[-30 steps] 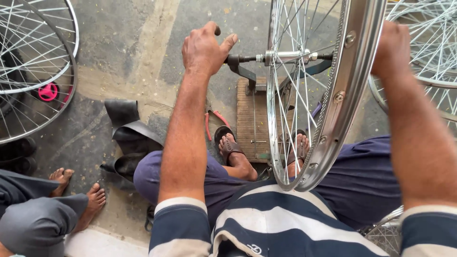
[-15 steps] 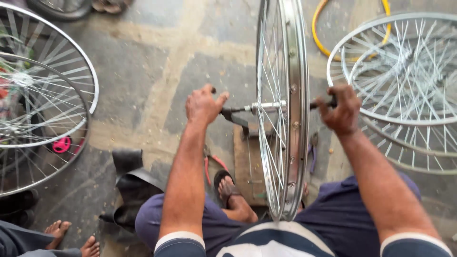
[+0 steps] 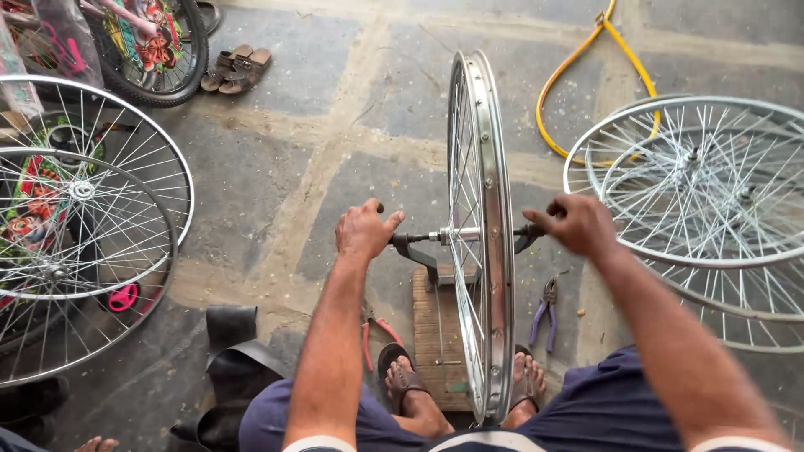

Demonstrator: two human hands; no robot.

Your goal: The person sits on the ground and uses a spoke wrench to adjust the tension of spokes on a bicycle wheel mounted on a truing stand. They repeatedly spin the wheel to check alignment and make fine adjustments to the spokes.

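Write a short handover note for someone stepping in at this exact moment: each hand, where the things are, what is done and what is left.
Left hand grips the left end of the axle stand. Right hand is at the right end; its grip is blurred. The wheel stands upright on the stand, over a wooden block between the feet. Pliers lie on the floor to the right. Done: wheel mounted. Left: cannot tell.

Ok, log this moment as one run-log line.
left hand: on axle end | right hand: on other axle end | wheel rim: upright on stand | pliers: on floor
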